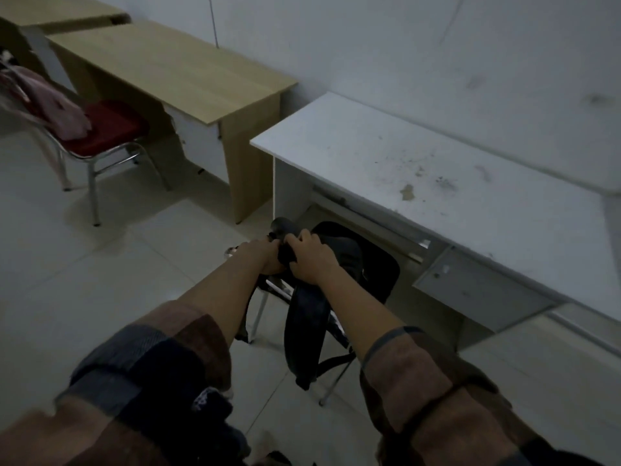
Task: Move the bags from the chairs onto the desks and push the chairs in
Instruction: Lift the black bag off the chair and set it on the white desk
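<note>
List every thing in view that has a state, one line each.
left hand: grips the black backpack's top
right hand: grips the black backpack's top
black backpack: on the near chair, by the white desk
white desk: top bare, stained
pink bag: on the red chair
red chair: pulled out

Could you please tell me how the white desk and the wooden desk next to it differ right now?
The white desk has a white top that is stained and scuffed, while the wooden desk is light wood grain and looks clean. The white desk stands right in front of the person, the wooden desk farther off to the left. A black bag sits before the white desk, a pink bag before the wooden desk. Neither desk has a bag on it.
</note>
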